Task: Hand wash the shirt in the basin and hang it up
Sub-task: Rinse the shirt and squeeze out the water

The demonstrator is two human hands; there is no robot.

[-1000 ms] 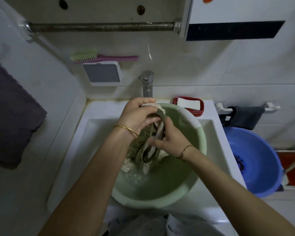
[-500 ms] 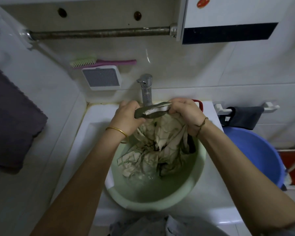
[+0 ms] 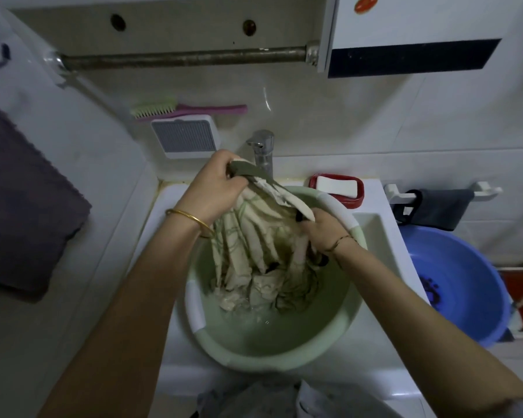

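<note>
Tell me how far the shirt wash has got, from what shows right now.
Done: the shirt is soaked, its lower part lying in the water of the green basin. In hand: the left hand and right hand grip a dark-edged strip of it, stretched between them above the basin. Left: it is not hung up yet. Whether soaping is done cannot be told.

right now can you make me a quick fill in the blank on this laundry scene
1. Both hands grip the wet ____ over the green basin.
2. The bar of soap sits in a ____ dish.
3. The gold bangle is on the ____ wrist.
4. The basin at the far right is ____.

Missing words: shirt; red; left; blue
</note>
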